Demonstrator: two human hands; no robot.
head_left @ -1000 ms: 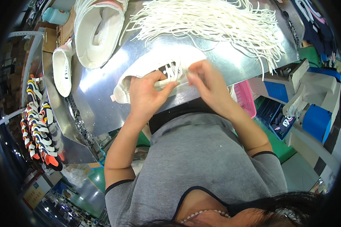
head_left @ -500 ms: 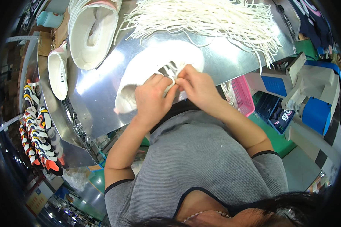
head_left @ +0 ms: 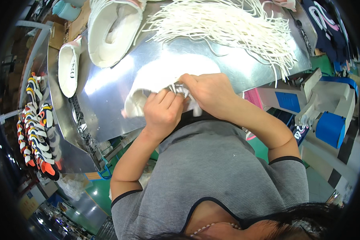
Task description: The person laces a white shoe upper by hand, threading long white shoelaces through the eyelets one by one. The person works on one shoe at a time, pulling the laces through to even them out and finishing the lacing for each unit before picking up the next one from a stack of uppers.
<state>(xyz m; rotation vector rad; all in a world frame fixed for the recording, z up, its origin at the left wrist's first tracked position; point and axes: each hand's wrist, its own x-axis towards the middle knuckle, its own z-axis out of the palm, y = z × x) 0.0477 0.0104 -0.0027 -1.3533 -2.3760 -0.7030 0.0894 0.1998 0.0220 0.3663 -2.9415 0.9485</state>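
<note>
A white shoe upper (head_left: pixel 176 66) lies tilted on the metal table in front of me, its opening toward the left. White shoelace strands (head_left: pixel 180 89) cross its eyelet area between my hands. My left hand (head_left: pixel 163 111) is closed, its curled fingers gripping the upper next to the laced part. My right hand (head_left: pixel 214 94) is closed at the other side of the lacing, with thumb and forefinger on the lace; the remaining fingers are partly hidden. Under the right hand a white, blurred end hangs over the table edge.
A heap of loose white laces (head_left: pixel 224 28) covers the far side of the metal table (head_left: pixel 108 104). More white uppers (head_left: pixel 112 36) stack at the far left, beside a single upper (head_left: pixel 69 68). Colourful shoe parts (head_left: pixel 38 128) hang at the left. A grey-and-blue machine (head_left: pixel 330 120) stands right.
My right hand has turned over and its fingers have moved in against the lacing. My left hand has shifted slightly down and right, its fingers more curled. The view has shifted a little.
</note>
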